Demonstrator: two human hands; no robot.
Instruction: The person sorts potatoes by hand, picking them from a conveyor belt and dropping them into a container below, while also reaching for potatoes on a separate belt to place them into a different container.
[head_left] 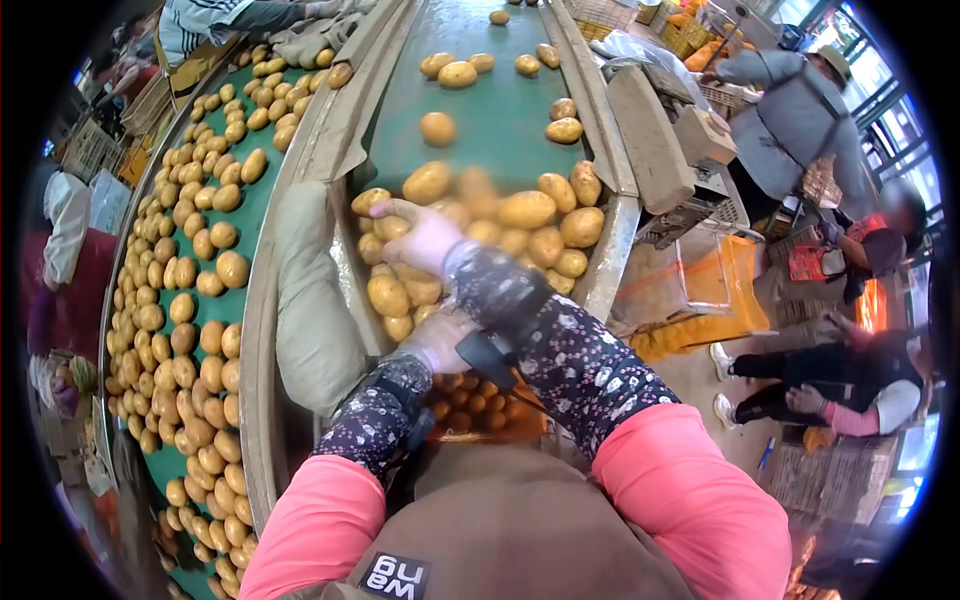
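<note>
- Nearest to us, a brown fabric apron (500,520) and pink sleeves with dark flowered oversleeves fill the bottom of the view.
- Just beyond and beneath the forearms sits an orange crate of small brownish potatoes (480,410), right under the end of the belt.
- The left hand (438,342), in a pale glove, sits at the belt's lip, touching the lowest potatoes. The right forearm crosses over it, so we cannot tell whether it is closed on anything.
- The right hand (422,238), also in a pale glove, lies on top of the heap of yellow-brown oval potatoes (527,210). Its fingers are spread and curved, and we see no potato closed inside them.
- That heap is piled at the near end of the green conveyor belt (500,120), with loose potatoes scattered farther up.
- We judge the step in hand to be feeling through the heap to pick one potato out. The next move calls for closing the fingers round a single potato without sending its neighbours over the lip.
- A grey padded cushion (310,300) lies on the divider to the left, and past it a second green belt (258,225) is crowded with potatoes.
- Farthest off, on the right, a co-worker in a grey jacket (790,130) stands at a machine.
</note>
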